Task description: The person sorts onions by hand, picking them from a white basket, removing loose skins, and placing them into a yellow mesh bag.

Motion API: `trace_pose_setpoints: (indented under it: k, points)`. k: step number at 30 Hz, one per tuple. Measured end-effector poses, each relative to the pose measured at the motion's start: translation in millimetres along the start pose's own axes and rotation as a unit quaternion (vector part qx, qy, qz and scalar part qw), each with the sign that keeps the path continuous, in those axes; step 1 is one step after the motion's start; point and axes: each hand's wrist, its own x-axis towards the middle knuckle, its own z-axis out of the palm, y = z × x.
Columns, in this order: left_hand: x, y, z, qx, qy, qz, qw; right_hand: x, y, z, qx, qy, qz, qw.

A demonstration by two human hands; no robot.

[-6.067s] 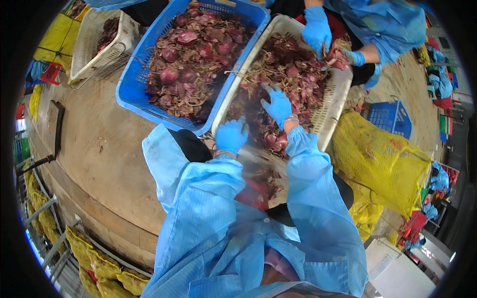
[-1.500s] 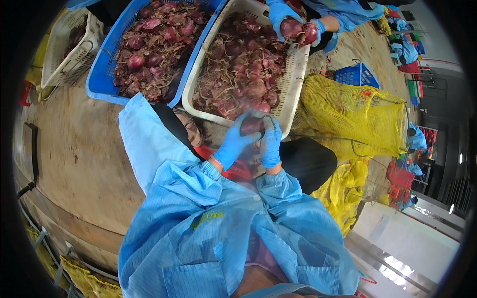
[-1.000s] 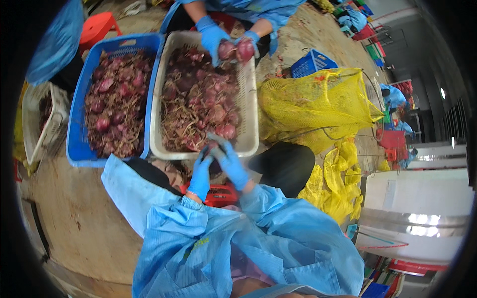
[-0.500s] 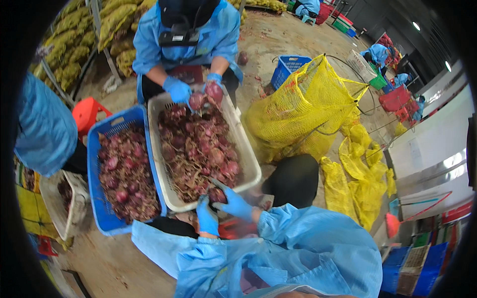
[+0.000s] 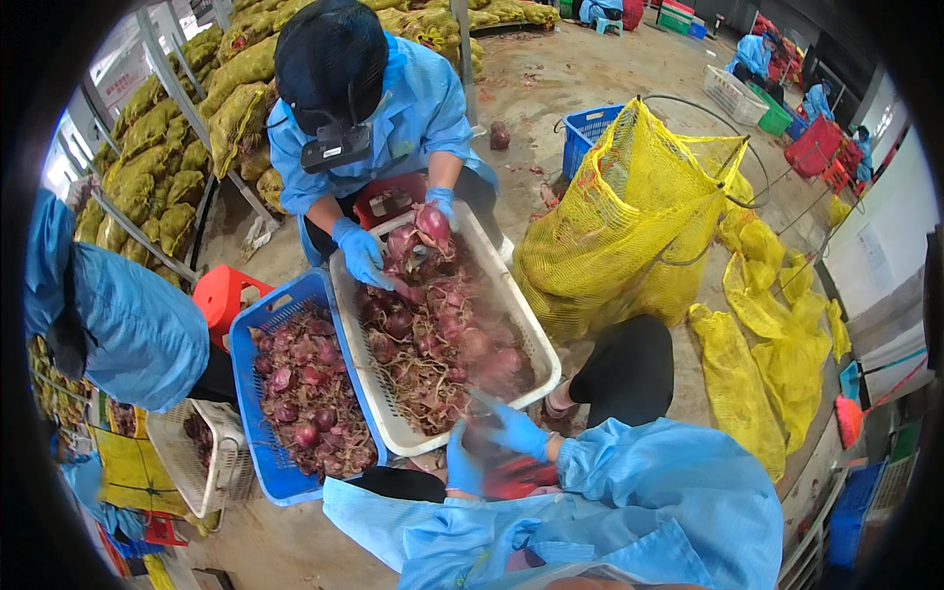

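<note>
Just off the near end of a white crate (image 5: 553, 379), a red onion (image 5: 482, 435), smeared by motion, sits between my two blue-gloved hands. My left hand (image 5: 463, 464) is closed against its left side. From the right, my right hand (image 5: 517, 431) closes on the same onion, its fingertips blurred and reaching over the top. Loose red onions (image 5: 447, 320), dry skins and stringy roots (image 5: 418, 388) fill the white crate. Across it, a co-worker's gloved hands (image 5: 362, 254) are at a large red onion (image 5: 432, 226).
Left of the white crate stands a blue crate (image 5: 258, 433) of onions and skins. A red stool (image 5: 218, 301) and another person's blue sleeve (image 5: 138, 324) are farther left. A yellow mesh bag (image 5: 615, 236) stands to the right, with flattened mesh sacks (image 5: 742, 393) on the floor beside it.
The whole view has shifted, so the crates appear farther right and lower. My hands with the onion have drawn back slightly from the white crate's near rim.
</note>
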Motion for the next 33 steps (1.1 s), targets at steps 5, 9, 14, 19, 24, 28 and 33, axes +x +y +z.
trace_pose_setpoints:
  k: [5,9,14,19,24,28,33]
  points:
    - [-10.6,1.9,22.2,0.005,0.049,0.045,0.998,8.8,24.1,-0.1,0.075,0.035,0.015,0.996]
    - [-13.6,0.8,22.9,0.021,0.010,0.070,0.997,8.8,34.5,1.3,-0.051,-0.004,0.020,0.998]
    - [-14.0,0.0,27.4,-0.028,-0.004,0.087,0.996,12.1,33.5,-2.7,0.003,-0.023,0.054,0.998]
    - [-14.9,-1.7,30.5,0.016,-0.103,0.133,0.986,14.6,41.7,-3.9,0.087,0.020,0.008,0.996]
    - [1.5,-7.0,13.8,0.032,-0.078,0.107,0.991,12.9,21.6,-11.9,-0.095,0.024,-0.106,0.990]
    - [-4.1,-5.0,18.6,-0.109,-0.038,0.023,0.993,10.0,11.0,-12.2,-0.079,0.010,-0.101,0.992]
    - [3.7,-7.3,4.6,-0.017,-0.096,0.086,0.992,12.0,9.4,-17.5,-0.017,-0.023,-0.105,0.994]
